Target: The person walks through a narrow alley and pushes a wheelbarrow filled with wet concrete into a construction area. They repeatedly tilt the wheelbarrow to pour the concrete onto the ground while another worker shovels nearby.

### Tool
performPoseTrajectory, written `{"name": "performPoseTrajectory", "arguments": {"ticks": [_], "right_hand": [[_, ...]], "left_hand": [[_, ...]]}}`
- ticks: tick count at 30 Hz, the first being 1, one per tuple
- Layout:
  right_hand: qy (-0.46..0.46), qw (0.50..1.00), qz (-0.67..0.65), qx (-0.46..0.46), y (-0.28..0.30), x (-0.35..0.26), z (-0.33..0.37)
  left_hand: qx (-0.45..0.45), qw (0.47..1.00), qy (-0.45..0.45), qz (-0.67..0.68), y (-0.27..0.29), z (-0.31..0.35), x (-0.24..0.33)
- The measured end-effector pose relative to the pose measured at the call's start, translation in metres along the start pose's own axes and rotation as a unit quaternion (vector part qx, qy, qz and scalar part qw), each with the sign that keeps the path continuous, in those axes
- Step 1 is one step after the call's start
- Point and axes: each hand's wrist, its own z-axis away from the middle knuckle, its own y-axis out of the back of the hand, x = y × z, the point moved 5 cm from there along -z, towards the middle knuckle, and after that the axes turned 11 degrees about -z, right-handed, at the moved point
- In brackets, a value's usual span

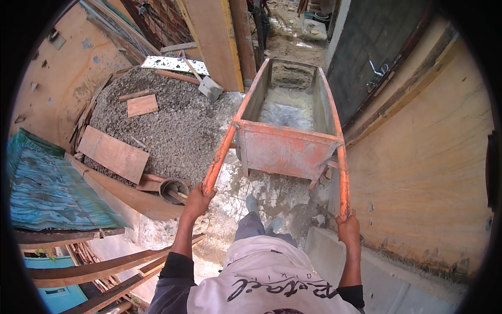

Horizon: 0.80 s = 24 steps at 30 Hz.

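Note:
An orange wheelbarrow (287,152) stands in front of me, its tray pointing away toward a passage. Greyish residue coats the inside of the tray, with wet-looking patches on its floor. My left hand (200,201) is wrapped round the end of the left handle (219,162). The end of the right handle (343,183) sits in the grip of my right hand (348,227). Both arms reach forward and down. The wheel is hidden beneath the tray.
To the left lies a gravel heap (172,120) with boards (114,157) and a shovel (210,88) on it. A bucket (173,190) stands near my left hand. A plywood wall (418,183) and a dark door (374,57) flank the right side. Muddy ground (293,47) stretches beyond the tray.

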Motion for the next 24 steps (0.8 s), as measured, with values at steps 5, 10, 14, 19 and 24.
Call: {"name": "performPoseTrajectory", "arguments": {"ticks": [5, 10, 14, 19, 24], "right_hand": [[0.025, 0.999, -0.010, 0.031, 0.006, -0.006, -0.006], [-0.063, 0.998, -0.005, -0.024, 0.007, -0.032, 0.021], [-0.030, 0.996, 0.080, -0.024, -0.072, 0.086, 0.003], [0.005, 0.999, 0.044, -0.026, 0.007, 0.014, 0.014], [-0.002, 0.997, -0.023, -0.067, 0.086, -0.106, -0.037]], "left_hand": [[0.043, 0.998, -0.005, 0.053, 0.025, -0.007, 0.025], [0.050, 0.997, -0.050, 0.003, 0.008, -0.018, -0.005], [0.010, 1.000, -0.014, -0.024, -0.104, -0.020, -0.091], [-0.073, 0.996, -0.037, 0.029, -0.020, 0.007, -0.027], [-0.054, 0.995, -0.055, 0.067, 0.086, -0.018, 0.088]]}}
